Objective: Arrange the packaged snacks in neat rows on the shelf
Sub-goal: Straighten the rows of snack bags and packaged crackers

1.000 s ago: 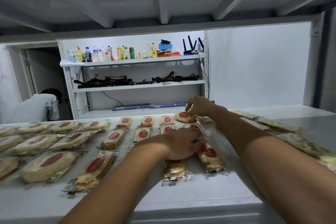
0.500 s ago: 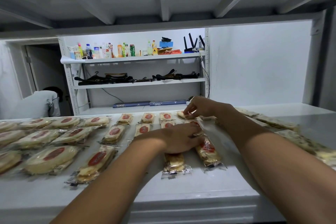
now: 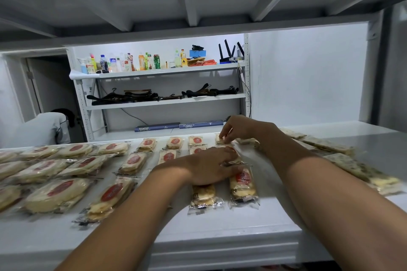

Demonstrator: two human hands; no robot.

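— How many hands are on the shelf (image 3: pixel 253 226)?
— Two. The left hand (image 3: pixel 209 167) lies palm-down, fingers flat and close together, over the packets mid-shelf. The two front packets (image 3: pixel 242 185) stick out toward the edge from under it.
— And the right hand (image 3: pixel 242 127)?
— Its fingers pinch the far packet (image 3: pixel 218 139), the fourth in a back row of four. At least three speckled packets (image 3: pixel 361 169) lie to the right.
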